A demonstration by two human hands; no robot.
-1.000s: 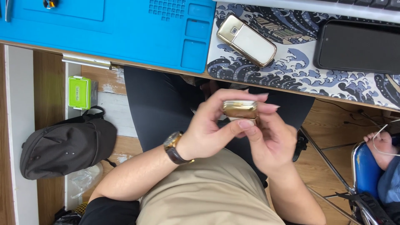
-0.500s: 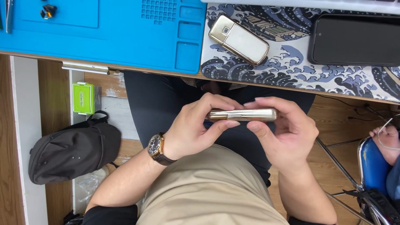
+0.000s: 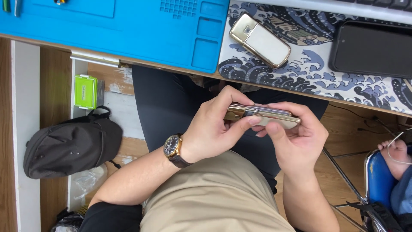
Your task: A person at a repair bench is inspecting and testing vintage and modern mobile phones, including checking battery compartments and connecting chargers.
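Observation:
Both my hands hold a small gold phone (image 3: 262, 115) over my lap, just below the desk edge. My left hand (image 3: 214, 129), with a gold wristwatch (image 3: 174, 148) on its wrist, grips the phone's left end, thumb along its front edge. My right hand (image 3: 296, 137) cups the right end from below, with its thumb against the phone's side. The phone lies edge-on to the camera and seems split into two thin layers. A second gold phone with a white back (image 3: 259, 40) lies on the wave-patterned mat (image 3: 309, 73).
A blue work mat (image 3: 141, 30) covers the desk's left part. A black smartphone (image 3: 371, 49) lies at the right. On the floor are a black backpack (image 3: 71, 146) and a green box (image 3: 85, 91). Another person's hand (image 3: 397, 154) and a blue chair (image 3: 380, 182) are at the right.
The gold phone has turned from face-up to edge-on and lies more level. My hands have shifted along it, with the left thumb now on its front edge.

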